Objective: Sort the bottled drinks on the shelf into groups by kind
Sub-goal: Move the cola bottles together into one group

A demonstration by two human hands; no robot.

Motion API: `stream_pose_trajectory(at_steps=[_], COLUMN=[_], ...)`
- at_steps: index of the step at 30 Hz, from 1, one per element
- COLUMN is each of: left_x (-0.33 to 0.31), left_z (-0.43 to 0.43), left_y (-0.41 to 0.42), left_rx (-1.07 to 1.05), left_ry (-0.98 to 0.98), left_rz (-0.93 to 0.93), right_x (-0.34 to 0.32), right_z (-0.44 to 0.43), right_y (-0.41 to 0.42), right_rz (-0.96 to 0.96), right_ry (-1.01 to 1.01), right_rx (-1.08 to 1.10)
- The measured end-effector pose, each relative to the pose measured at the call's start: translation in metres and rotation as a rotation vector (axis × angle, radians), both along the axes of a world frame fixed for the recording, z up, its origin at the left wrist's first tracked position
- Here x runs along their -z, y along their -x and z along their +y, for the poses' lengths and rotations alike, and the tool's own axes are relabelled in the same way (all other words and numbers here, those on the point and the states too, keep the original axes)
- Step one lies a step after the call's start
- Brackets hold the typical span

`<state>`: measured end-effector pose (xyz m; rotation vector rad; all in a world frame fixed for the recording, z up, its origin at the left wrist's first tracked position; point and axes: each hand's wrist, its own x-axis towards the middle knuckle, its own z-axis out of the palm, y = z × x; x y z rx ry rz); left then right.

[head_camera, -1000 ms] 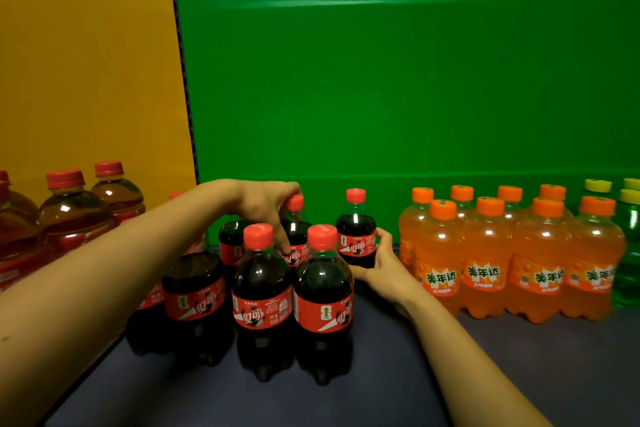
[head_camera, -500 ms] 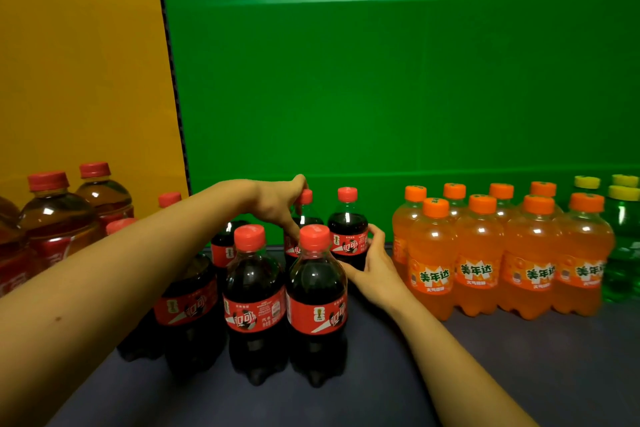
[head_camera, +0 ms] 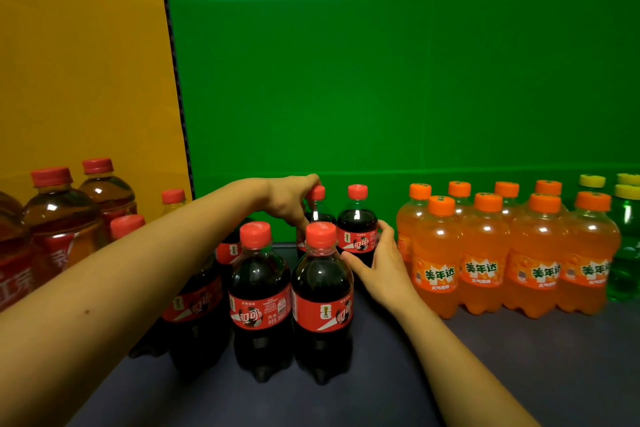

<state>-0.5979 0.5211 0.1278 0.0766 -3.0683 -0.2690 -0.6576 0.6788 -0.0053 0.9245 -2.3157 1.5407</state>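
Observation:
Several cola bottles with red caps stand clustered at centre; two front ones (head_camera: pixel 260 291) (head_camera: pixel 322 291) are nearest me. My left hand (head_camera: pixel 290 200) reaches over the cluster and grips the neck of a rear cola bottle (head_camera: pixel 316 208), partly hiding it. My right hand (head_camera: pixel 377 263) curls round the lower side of the back right cola bottle (head_camera: pixel 357 229). Orange soda bottles (head_camera: pixel 485 253) stand grouped to the right. Green soda bottles with yellow caps (head_camera: pixel 627 246) sit at far right. Large tea bottles (head_camera: pixel 59 222) stand at left.
The dark shelf surface (head_camera: pixel 519 357) runs under everything. A green back panel (head_camera: pixel 398 80) and a yellow side panel (head_camera: pixel 79 62) close off the rear. A small red-capped yellow bottle (head_camera: pixel 173 199) stands near the panels' seam.
The view has drifted slightly, shifting the scene a little down and right. Both hands stay on the rear cola bottles, nearly unmoved.

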Motion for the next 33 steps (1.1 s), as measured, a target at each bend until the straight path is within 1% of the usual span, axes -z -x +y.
stream_pose_trajectory(at_steps=[5,10,13,14,16,18,20,21,23,24,26,28,31,33], left_x=[0.003,0.004,0.005,0.004,-0.002,-0.008,-0.008,-0.004,0.009,0.018,0.039,0.06,0.091,0.109], left_z=[0.002,-0.001,-0.002,-0.001,0.003,0.01,0.018,0.022,0.029,0.033,0.042,0.051,0.058,0.058], left_y=[-0.001,-0.003,-0.011,-0.018,-0.037,-0.061,-0.086,-0.098,-0.12,-0.13,-0.146,-0.156,-0.16,-0.16], left_rx=[-0.004,-0.028,-0.09,-0.121,-0.163,-0.158,-0.156,-0.159,-0.182,-0.187,-0.183,-0.185,-0.184,-0.193], left_ry=[-0.017,-0.071,-0.174,-0.241,-0.466,-0.696,-0.825,-0.863,-0.878,-0.868,-0.881,-0.91,-0.872,-0.837], left_rz=[0.026,0.031,-0.026,-0.023,0.084,0.259,0.414,0.483,0.593,0.63,0.688,0.723,0.754,0.749], right_x=[-0.001,-0.004,-0.008,-0.009,-0.012,-0.014,-0.016,-0.017,-0.016,-0.014,-0.007,-0.001,0.006,0.007], right_z=[0.003,0.002,0.001,0.002,0.008,0.017,0.026,0.029,0.035,0.037,0.04,0.042,0.043,0.043], right_y=[-0.005,-0.009,-0.012,-0.015,-0.026,-0.04,-0.054,-0.063,-0.078,-0.085,-0.096,-0.101,-0.102,-0.101], right_rz=[0.033,0.025,0.024,0.029,0.062,0.123,0.137,0.092,-0.022,-0.062,-0.127,-0.175,-0.157,-0.139], right_ry=[-0.022,-0.027,-0.044,-0.056,-0.049,0.021,0.137,0.192,0.25,0.246,0.229,0.166,-0.026,-0.063], right_rx=[0.029,0.035,0.048,0.056,0.067,0.053,-0.017,-0.09,-0.271,-0.34,-0.439,-0.517,-0.539,-0.498])
